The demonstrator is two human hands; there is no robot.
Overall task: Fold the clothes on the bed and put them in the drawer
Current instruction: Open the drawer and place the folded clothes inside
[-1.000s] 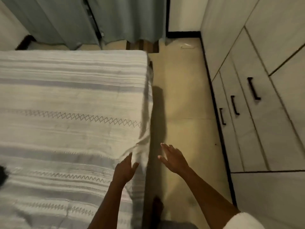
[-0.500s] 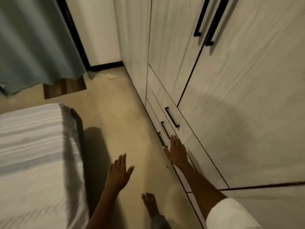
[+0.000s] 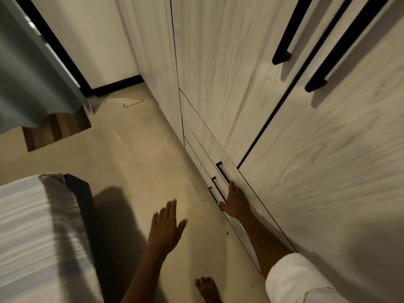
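The wardrobe's low drawers [image 3: 197, 136] run along the right, each front closed and fitted with a short black handle [image 3: 222, 172]. My right hand [image 3: 236, 201] reaches to the handles with straight fingers, its fingertips at the top handle's lower end; I cannot tell if it touches. My left hand [image 3: 167, 224] hovers over the floor with fingers spread, holding nothing. The bed [image 3: 24, 232] with its striped grey-and-white cover fills the lower left corner. No clothes show in this view.
Tall wardrobe doors [image 3: 328, 171] with long black handles fill the right side. A wire hanger [image 3: 124, 102] lies on the beige floor near the far corner. A grey-green curtain [image 3: 28, 84] hangs at the upper left. My bare foot [image 3: 207, 288] stands between bed and wardrobe.
My view swung from the bed to the wardrobe. My left hand let go of the bed cover, and my right hand travelled right to the drawer handles.
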